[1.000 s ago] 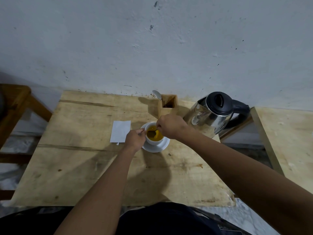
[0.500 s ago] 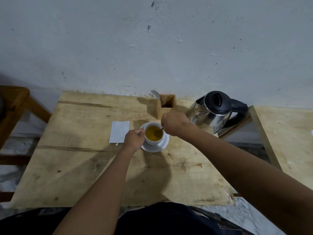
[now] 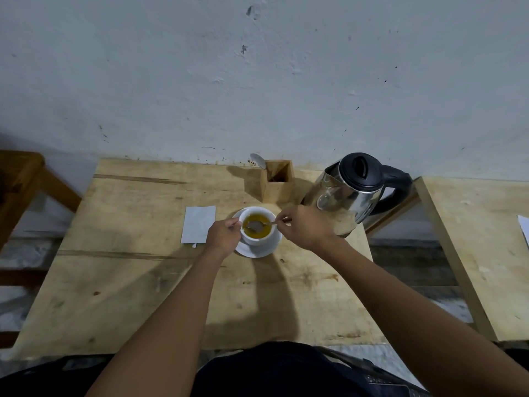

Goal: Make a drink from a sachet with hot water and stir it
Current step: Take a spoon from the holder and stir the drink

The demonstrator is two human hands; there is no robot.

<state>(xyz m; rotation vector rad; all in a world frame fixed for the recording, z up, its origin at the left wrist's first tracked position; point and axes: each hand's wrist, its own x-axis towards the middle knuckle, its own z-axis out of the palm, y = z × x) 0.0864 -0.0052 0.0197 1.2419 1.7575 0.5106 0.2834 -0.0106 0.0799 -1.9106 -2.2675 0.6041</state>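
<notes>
A white cup (image 3: 257,238) full of yellow-orange drink stands on a white saucer (image 3: 264,250) in the middle of the wooden table (image 3: 137,282). My left hand (image 3: 224,235) grips the cup at its left side. My right hand (image 3: 303,227) pinches the handle of a spoon (image 3: 257,224) just right of the cup. The spoon's bowl lies at the surface of the drink. A flat white sachet (image 3: 198,224) lies on the table to the left of the cup. A steel kettle (image 3: 350,193) with a black lid stands behind my right hand.
A wooden holder (image 3: 278,181) with another spoon (image 3: 257,161) in it stands against the wall behind the cup. A second wooden table (image 3: 472,253) is to the right across a gap. A wooden chair (image 3: 20,184) is at the far left.
My right hand has drawn back to the right of the cup, so the spoon's bowl now shows over the drink. The left hand has stayed on the cup.
</notes>
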